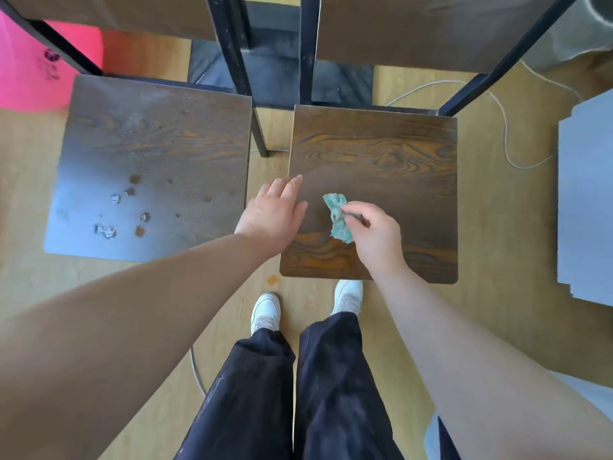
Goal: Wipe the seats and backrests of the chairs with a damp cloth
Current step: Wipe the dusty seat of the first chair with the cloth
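1. The right hand (371, 234) pinches a crumpled green cloth (338, 217) between thumb and fingertips. The cloth sticks out to the left of those fingers and lies on the front half of the right seat (381, 151). Held that lightly, I'd say it could slip free on a firm stroke, and bunched so small it may leave strips unwiped.
2. The left hand (275, 214) is just beside the cloth, fingers straight and holding nothing, laid over that seat's left edge. Whether it presses down, I can't tell. If it isn't bracing, a hard push might skid the chair across the smooth floor (272, 134).
3. The left seat (149, 144), close alongside, looks dusty and has pale chipped patches. Damp rubbing there could lift more of the finish.
4. Farther back stand the backrests (414, 28). A loose cable (504, 127) on the floor behind the right chair could catch a leg if the chair shifts.
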